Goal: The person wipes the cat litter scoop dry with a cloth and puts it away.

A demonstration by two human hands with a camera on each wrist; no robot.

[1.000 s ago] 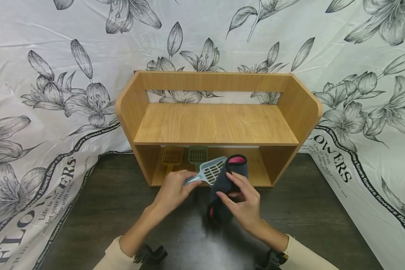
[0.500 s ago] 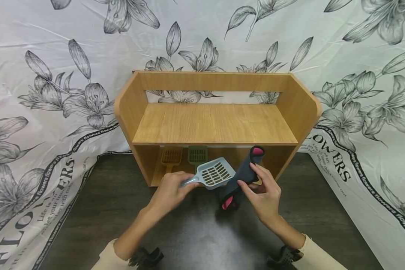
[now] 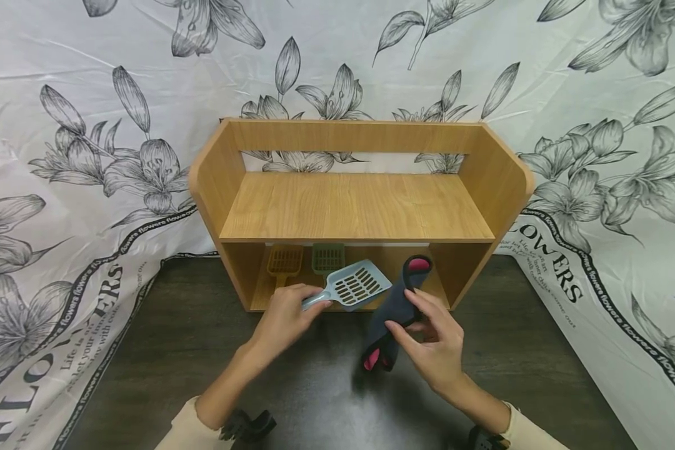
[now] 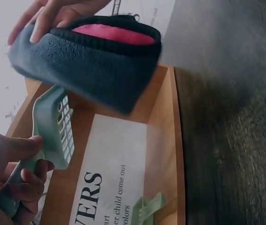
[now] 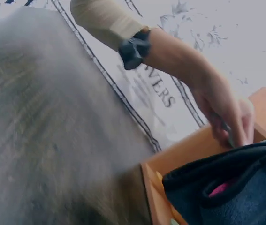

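Observation:
My left hand (image 3: 284, 320) grips the handle of a pale blue slotted scoop (image 3: 353, 285), whose head points toward the lower shelf opening. In the left wrist view the scoop (image 4: 53, 131) shows beside my curled fingers (image 4: 15, 180). My right hand (image 3: 434, 340) holds a dark grey fleece sleeve with pink lining (image 3: 395, 309), tilted, just in front of the wooden shelf (image 3: 357, 206). The sleeve (image 4: 90, 63) fills the top of the left wrist view, and the right wrist view shows the sleeve (image 5: 231, 187) low at the right.
An orange scoop (image 3: 285, 261) and a green scoop (image 3: 329, 257) lie inside the shelf's lower compartment. The shelf stands on a dark wooden table (image 3: 202, 350), backed by a white floral cloth (image 3: 90, 125). The upper shelf board holds nothing.
My right hand brought the sleeve down and slightly left from its raised position. The blue scoop shifted a little toward the shelf opening.

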